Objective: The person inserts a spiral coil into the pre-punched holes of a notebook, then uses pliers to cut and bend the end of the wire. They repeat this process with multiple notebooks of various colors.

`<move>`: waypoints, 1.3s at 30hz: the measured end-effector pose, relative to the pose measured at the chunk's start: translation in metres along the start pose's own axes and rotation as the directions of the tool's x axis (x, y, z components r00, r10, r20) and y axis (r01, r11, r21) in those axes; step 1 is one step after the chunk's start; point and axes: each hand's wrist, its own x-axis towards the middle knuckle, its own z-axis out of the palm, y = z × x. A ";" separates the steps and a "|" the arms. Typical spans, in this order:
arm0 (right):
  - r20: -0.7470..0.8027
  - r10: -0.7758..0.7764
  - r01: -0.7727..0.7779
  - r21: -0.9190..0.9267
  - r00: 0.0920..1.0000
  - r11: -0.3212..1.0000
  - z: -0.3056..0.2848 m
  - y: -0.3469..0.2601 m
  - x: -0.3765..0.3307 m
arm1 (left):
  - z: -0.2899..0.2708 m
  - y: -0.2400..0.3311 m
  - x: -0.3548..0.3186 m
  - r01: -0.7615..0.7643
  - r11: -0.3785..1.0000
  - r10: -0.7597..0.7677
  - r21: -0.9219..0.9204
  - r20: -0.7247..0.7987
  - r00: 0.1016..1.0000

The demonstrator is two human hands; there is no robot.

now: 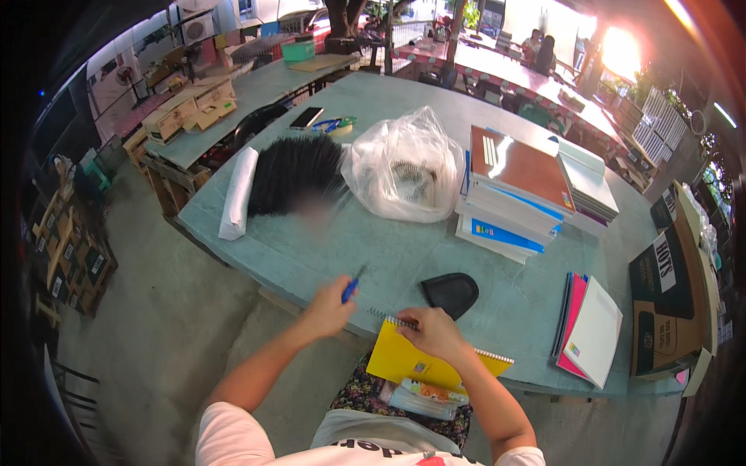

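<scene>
My left hand is closed round a small blue-handled tool whose thin dark tip points up and away; its exact kind is too small to tell. My right hand grips the coiled top edge of a yellow spiral notebook, tilted over my lap at the table's near edge. A loose end of its wire coil sticks out past the notebook's left corner. Beneath the notebook, a clear packet lies on my lap. A black rounded pouch-like object rests on the table just beyond my right hand.
On the green table lie a bundle of thin black strands, a white roll, a plastic bag with coils inside, stacked notebooks, more notebooks, a phone and blue-and-green-handled tools. A carton stands at right.
</scene>
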 end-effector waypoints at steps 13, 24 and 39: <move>0.020 -0.071 0.064 0.245 0.997 0.968 0.013 -0.008 0.017 | 0.038 0.002 -0.050 0.401 0.833 -0.215 -0.382 0.445 0.870; 0.070 -0.190 0.168 0.242 0.979 0.956 0.012 -0.001 0.018 | 0.026 0.002 -0.040 0.298 0.932 -0.172 -0.209 0.468 0.867; -0.110 -0.145 0.157 0.110 0.983 0.981 0.018 -0.001 0.012 | 0.020 0.023 -0.047 0.046 0.995 -0.067 0.089 0.253 0.965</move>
